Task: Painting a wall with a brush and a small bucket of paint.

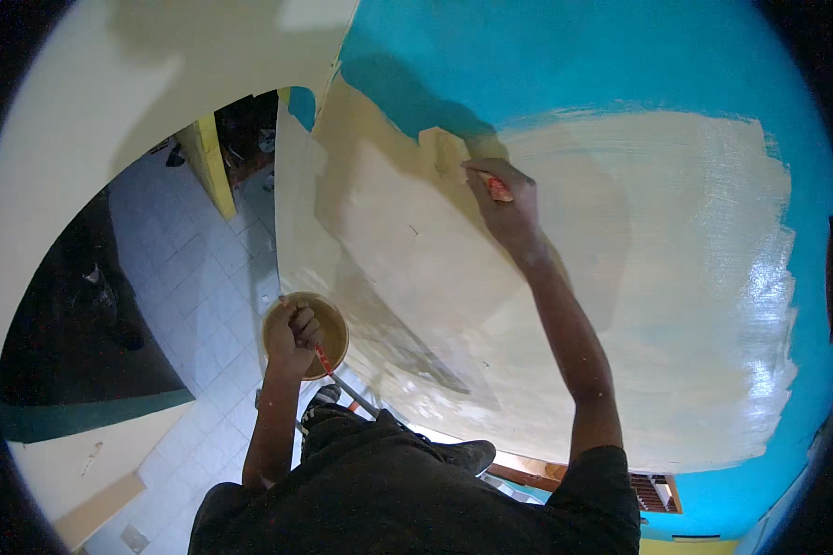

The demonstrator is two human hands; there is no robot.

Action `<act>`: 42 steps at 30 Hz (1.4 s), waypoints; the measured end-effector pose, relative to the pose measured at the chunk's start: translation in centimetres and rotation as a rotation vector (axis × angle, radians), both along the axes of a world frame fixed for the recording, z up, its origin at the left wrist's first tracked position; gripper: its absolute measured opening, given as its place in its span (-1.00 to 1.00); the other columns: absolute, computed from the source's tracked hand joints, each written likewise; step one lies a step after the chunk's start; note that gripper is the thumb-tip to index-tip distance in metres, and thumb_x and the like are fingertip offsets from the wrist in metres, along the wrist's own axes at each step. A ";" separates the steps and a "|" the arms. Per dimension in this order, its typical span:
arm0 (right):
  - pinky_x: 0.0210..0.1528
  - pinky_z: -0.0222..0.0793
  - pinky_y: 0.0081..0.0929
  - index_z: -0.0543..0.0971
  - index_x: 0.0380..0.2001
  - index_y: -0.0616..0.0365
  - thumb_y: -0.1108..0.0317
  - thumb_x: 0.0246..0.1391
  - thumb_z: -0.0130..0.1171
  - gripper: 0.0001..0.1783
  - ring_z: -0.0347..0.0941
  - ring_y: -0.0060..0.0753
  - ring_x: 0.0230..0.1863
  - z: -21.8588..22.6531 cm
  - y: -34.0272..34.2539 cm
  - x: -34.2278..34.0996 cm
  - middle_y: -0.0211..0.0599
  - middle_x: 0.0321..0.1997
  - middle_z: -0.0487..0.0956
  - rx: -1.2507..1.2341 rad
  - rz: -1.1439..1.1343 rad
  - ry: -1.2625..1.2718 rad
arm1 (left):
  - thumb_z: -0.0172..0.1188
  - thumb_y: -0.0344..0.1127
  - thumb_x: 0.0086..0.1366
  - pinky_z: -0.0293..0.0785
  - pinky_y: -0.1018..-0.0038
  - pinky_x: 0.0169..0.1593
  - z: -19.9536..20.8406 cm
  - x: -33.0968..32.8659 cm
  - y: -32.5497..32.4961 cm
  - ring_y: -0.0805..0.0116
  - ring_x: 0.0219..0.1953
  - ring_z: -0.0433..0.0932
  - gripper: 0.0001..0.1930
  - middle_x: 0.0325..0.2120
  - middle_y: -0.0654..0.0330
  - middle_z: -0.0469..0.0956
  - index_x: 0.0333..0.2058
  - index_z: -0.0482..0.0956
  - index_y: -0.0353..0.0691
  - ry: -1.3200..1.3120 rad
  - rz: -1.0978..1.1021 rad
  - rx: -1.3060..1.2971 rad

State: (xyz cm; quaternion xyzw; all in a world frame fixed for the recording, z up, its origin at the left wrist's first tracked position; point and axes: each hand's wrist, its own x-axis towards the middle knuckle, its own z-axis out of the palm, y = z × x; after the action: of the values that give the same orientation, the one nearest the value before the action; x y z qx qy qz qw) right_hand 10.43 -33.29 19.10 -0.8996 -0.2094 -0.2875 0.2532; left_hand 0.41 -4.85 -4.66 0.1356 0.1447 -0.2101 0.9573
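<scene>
My right hand (507, 205), arm stretched up and forward, is closed round the red-patterned handle of a paintbrush (498, 188). A broad cream shape in front of the fingers, against the painted wall (565, 277), looks like the paint-covered brush head. Cream paint covers much of the turquoise wall and glistens wet toward the right. At the lower left my left hand (294, 340) is a fist over a round yellowish bucket (339, 324), seemingly gripping its handle. A red strip shows just below that fist. The bucket's contents are partly hidden by the hand.
Unpainted turquoise (565, 55) borders the cream area above and at right. A cream wall edge (93, 139) curves round an opening at left, above a tiled floor (194, 277). A grey bar (356, 398) lies by my feet. A brown slatted vent (655, 493) sits low right.
</scene>
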 end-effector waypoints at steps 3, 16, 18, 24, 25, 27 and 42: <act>-0.26 0.43 -0.51 0.58 -0.35 0.24 0.49 0.01 0.13 -0.88 0.55 -0.38 -0.34 4.2 1.0 -2.1 -0.17 -0.34 0.60 -0.119 -0.083 -0.023 | -0.06 -0.06 0.31 -0.10 0.60 -0.67 -0.2 -0.2 -0.1 0.58 -0.77 -0.07 -0.74 -0.77 0.45 0.01 -0.43 0.35 -0.10 -0.031 -0.037 -0.004; -0.30 0.41 -0.31 0.56 -0.41 0.21 0.47 -0.03 0.12 -0.92 0.51 -0.09 -0.35 -2.5 4.9 1.5 -0.11 -0.39 0.56 0.004 -0.021 0.041 | -0.09 -0.18 0.32 -0.07 0.58 -0.67 -0.1 -0.7 -2.8 0.57 -0.77 -0.06 -0.79 -0.78 0.43 0.01 -0.45 0.33 -0.12 0.065 -0.134 -0.136; -0.30 0.41 -0.28 0.55 -0.42 0.20 0.45 -0.03 0.13 -0.92 0.50 -0.06 -0.34 -2.5 3.3 1.7 -0.10 -0.38 0.56 -0.074 -0.117 -0.003 | -0.10 -0.19 0.33 -0.08 0.58 -0.67 0.4 -1.0 -3.5 0.57 -0.77 -0.06 -0.79 -0.78 0.43 0.01 -0.45 0.34 -0.13 0.063 -0.147 -0.088; -0.34 0.40 -0.27 0.55 -0.41 0.19 0.46 -0.04 0.13 -0.91 0.50 -0.05 -0.38 7.9 2.8 -3.6 -0.10 -0.42 0.55 -0.203 -0.221 -0.070 | -0.10 -0.21 0.33 -0.08 0.60 -0.67 0.0 -0.9 -4.8 0.58 -0.77 -0.07 -0.80 -0.77 0.43 0.03 -0.44 0.35 -0.13 0.045 -0.168 -0.033; -0.34 0.40 -0.28 0.55 -0.40 0.19 0.47 -0.05 0.13 -0.90 0.50 -0.05 -0.38 9.9 3.7 -4.6 -0.11 -0.42 0.55 -0.228 -0.261 -0.060 | -0.09 -0.20 0.33 -0.07 0.61 -0.67 0.4 -0.8 -4.8 0.59 -0.77 -0.07 -0.80 -0.77 0.43 0.03 -0.44 0.35 -0.13 0.055 -0.168 -0.016; -0.34 0.41 -0.28 0.55 -0.38 0.18 0.47 -0.06 0.13 -0.89 0.50 -0.04 -0.39 10.9 3.8 -5.3 -0.11 -0.42 0.55 -0.260 -0.317 -0.058 | -0.08 -0.19 0.33 -0.07 0.61 -0.67 0.2 -0.2 -5.5 0.59 -0.77 -0.07 -0.80 -0.77 0.44 0.03 -0.43 0.35 -0.13 0.017 -0.210 -0.040; -0.29 0.41 -0.09 0.52 -0.25 0.09 0.35 -0.01 -0.04 -0.76 0.48 0.06 -0.36 4.1 2.0 -2.2 -0.04 -0.35 0.52 -0.334 -0.213 0.037 | -0.13 -0.20 0.34 -0.11 0.59 -0.68 1.5 0.7 -9.2 0.57 -0.81 -0.08 -0.80 -0.81 0.44 -0.01 -0.44 0.33 -0.13 0.029 -0.333 -0.025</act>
State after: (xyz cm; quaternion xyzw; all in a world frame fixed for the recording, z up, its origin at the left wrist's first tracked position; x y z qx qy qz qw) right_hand 8.19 -31.26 23.21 -0.9513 -0.1533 -0.2574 0.0726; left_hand 1.09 -14.01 -3.18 0.1426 0.1314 -0.3697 0.9087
